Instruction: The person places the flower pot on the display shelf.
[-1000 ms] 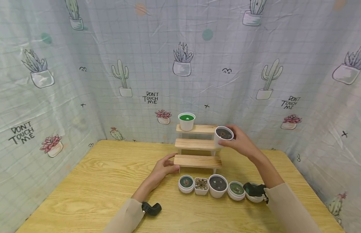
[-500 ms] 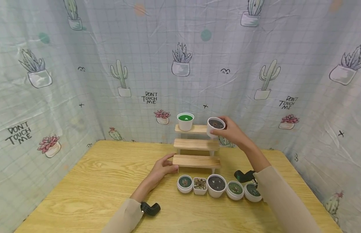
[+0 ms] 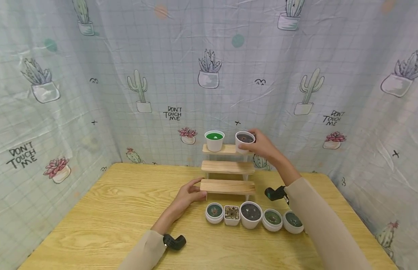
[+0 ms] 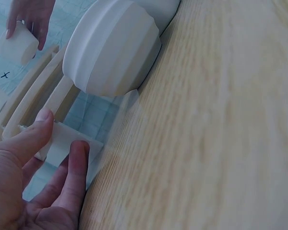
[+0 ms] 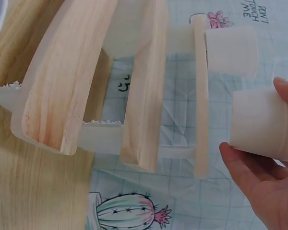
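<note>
My right hand grips a white round flower pot with dark filling, thumb in front and fingers behind. It is over the right end of the top step of a three-step wooden plant stand. In the right wrist view a gap shows between the held pot's base and the top board. My left hand holds the left end of the bottom step; the left wrist view shows its thumb and fingers around the white side support. A white pot with a green top stands on the top step's left end.
In front of the stand, a row of small white pots lines the wooden table: a round one, a square one with pebbles, a larger dark-filled one, and green-topped ones to the right. A printed curtain hangs behind.
My right hand has carried the dark-filled pot up and left, from beside the stand's right end to over the top step. My left hand keeps its place on the bottom step.
</note>
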Action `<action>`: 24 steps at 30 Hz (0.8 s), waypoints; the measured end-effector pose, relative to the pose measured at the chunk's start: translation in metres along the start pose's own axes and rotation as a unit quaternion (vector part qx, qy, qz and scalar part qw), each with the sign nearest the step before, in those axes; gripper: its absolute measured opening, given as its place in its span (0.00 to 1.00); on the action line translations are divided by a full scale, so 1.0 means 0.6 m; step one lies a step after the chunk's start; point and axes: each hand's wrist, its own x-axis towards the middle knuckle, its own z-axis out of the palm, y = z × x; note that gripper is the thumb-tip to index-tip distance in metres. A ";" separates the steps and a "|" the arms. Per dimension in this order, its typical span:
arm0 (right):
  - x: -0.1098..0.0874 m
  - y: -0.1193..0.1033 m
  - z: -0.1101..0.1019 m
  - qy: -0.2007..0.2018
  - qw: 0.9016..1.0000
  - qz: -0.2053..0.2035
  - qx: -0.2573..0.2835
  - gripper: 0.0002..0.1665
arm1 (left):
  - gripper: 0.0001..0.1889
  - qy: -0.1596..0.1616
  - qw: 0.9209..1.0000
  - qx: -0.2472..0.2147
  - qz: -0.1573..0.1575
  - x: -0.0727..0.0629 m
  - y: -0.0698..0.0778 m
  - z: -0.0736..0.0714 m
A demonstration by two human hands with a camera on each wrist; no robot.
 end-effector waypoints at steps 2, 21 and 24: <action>0.006 0.001 0.001 0.001 1.000 -0.002 -0.001 0.50 | 0.39 -0.001 1.000 0.001 0.002 -0.001 0.000 0.000; 0.046 -0.001 0.023 0.003 0.999 0.036 0.001 0.52 | 0.39 -0.002 1.000 0.010 0.004 -0.001 0.003 -0.003; 0.049 -0.001 0.025 0.003 0.999 0.041 0.002 0.51 | 0.39 -0.004 1.000 0.009 0.004 -0.001 0.003 -0.002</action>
